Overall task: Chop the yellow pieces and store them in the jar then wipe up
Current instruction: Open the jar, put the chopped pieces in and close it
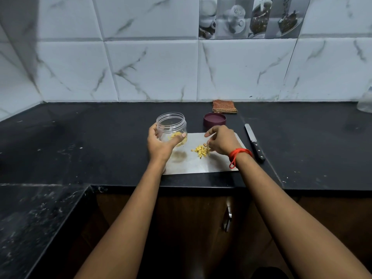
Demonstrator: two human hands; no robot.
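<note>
A clear plastic jar point(171, 125) is tilted over the left end of the grey cutting board point(193, 164), with some yellow pieces in its bottom. My left hand point(161, 143) grips the jar from the near side, thumb across its wall. A small heap of chopped yellow pieces point(200, 151) lies in the middle of the board. My right hand point(220, 140) is just to the right of the heap, fingers curled and pinching a few pieces at its edge. A red thread is tied round that wrist.
The jar's maroon lid point(214, 120) lies behind the board. A black-handled knife point(254, 142) rests on the black counter right of the board. A folded brown cloth point(224, 106) sits by the tiled wall. A glass object point(365, 103) stands at the far right.
</note>
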